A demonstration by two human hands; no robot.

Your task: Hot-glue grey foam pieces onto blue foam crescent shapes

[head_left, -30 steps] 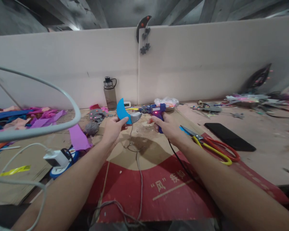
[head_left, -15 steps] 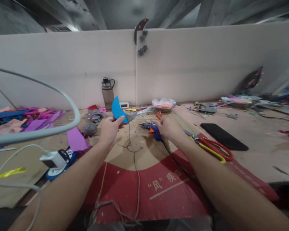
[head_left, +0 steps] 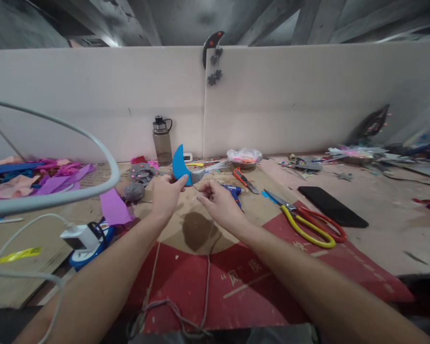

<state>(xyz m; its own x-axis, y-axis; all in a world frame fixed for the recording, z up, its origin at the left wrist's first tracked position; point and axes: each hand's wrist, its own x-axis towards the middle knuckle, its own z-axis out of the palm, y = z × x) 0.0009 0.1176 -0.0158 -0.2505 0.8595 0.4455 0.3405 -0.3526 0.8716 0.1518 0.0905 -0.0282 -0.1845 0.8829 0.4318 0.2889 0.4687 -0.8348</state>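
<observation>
My left hand (head_left: 164,195) pinches a blue crescent (head_left: 179,165) between thumb and fingers, upright above the table. Grey yarn (head_left: 196,176) is wrapped around the crescent's right end. Just to the right, my right hand (head_left: 220,203) has its fingertips closed on the yarn strand close to the crescent. The loose strand (head_left: 207,277) hangs below that hand and runs down the red part of the board toward me. Behind my right hand lies a blue glue gun (head_left: 235,190), partly hidden by it.
Red-and-yellow scissors (head_left: 308,224), an orange utility knife (head_left: 245,180) and a black phone (head_left: 332,206) lie at right. Fabric scraps (head_left: 43,179), a grey yarn ball (head_left: 134,191) and a power adapter (head_left: 80,238) are at left. A bottle (head_left: 162,143) stands behind. A white cable (head_left: 107,167) arches at left.
My right hand has left the glue gun, which now lies on the table, and moved left to the yarn beside the crescent. The crescent has shifted slightly right in my left hand.
</observation>
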